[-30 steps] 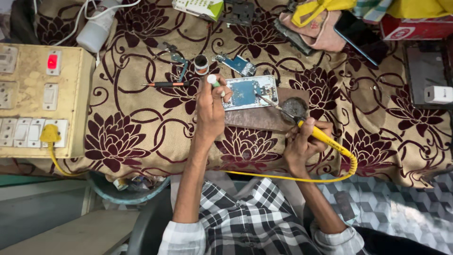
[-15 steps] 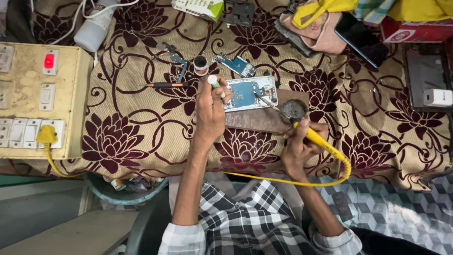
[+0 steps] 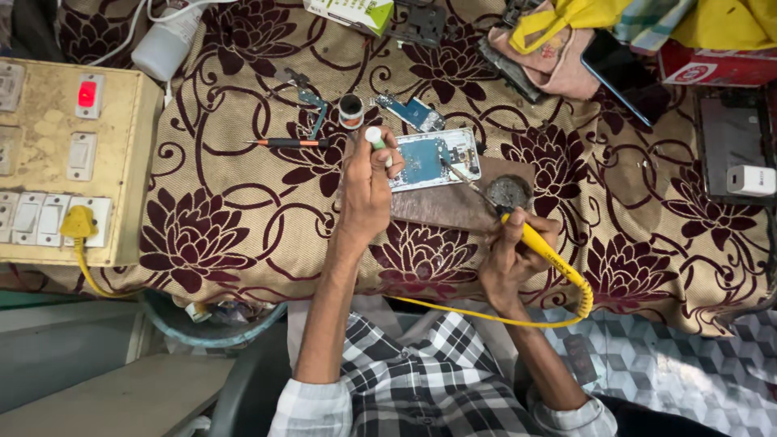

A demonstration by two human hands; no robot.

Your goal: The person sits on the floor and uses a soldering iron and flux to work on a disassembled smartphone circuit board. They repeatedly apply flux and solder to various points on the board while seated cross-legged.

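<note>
The opened phone (image 3: 433, 158) lies face down at the upper middle of the frame, on a brown board (image 3: 453, 206) on the flower-patterned table (image 3: 243, 202), its back cover off and blue inner parts showing. The right hand (image 3: 514, 255) is clenched around a yellow soldering iron (image 3: 538, 243), whose thin tip reaches the phone's right edge. The left hand (image 3: 368, 182) grasps a small white and green tube (image 3: 376, 142) just beside the phone's left edge. A round tip-cleaning pad (image 3: 510, 193) sits near the iron. Judging by this, the work looks mid-way: the phone is already open and soldering is under way, while closing it up is left; 1 loose small blue board (image 3: 417, 112) lies above it. A small pot (image 3: 350, 109) and an orange-tipped tool (image 3: 287, 142) lie upper left of the phone.
</note>
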